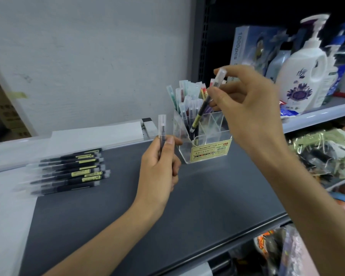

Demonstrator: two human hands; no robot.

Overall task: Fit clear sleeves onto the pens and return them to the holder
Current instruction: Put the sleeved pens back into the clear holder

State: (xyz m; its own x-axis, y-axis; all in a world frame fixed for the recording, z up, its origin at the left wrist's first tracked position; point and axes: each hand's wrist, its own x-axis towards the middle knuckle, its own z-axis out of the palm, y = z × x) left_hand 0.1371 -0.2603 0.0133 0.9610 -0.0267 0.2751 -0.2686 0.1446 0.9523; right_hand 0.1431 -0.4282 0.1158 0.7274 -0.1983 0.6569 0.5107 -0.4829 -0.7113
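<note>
A clear acrylic pen holder (211,144) stands on the dark grey shelf, with several capped pens upright in its left rear compartments. My right hand (251,108) pinches a dark pen with a yellow label (202,107) near its clear cap, tilted, its lower end reaching into the holder. My left hand (159,168) grips another dark pen (162,128) upright, to the left of the holder, its clear sleeve end sticking up above my fingers. A row of several dark pens (72,170) lies flat on the shelf at the left.
White paper (8,206) covers the shelf's left part. A wall rises behind. To the right, a higher shelf (317,114) carries a white pump bottle (301,76) and boxes. Bagged goods fill the racks below at the right.
</note>
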